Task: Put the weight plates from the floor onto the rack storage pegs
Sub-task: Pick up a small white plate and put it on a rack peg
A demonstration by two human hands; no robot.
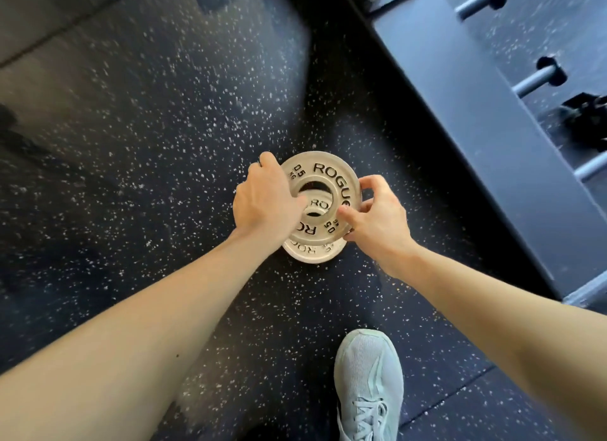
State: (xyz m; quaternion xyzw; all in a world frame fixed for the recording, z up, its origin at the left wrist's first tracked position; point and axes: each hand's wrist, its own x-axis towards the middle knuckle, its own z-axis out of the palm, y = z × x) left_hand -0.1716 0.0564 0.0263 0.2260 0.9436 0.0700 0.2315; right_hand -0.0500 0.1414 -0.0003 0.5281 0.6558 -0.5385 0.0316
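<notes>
Two pale plates stacked on floor point(131, 144) beside rack point(476, 112). Left hand point(266, 204) grips top plate point(320, 174) at its left rim; right hand point(377, 217) pinches its right rim. Lower plate point(312, 253) beneath, offset.

Both hands point(323, 210) grip upper plate point(328, 174) over lower plate point(312, 253).

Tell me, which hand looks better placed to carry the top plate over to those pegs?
Probably the right hand: it pinches the top plate on the side nearer the pegs. The left hand grips the far side.
</notes>
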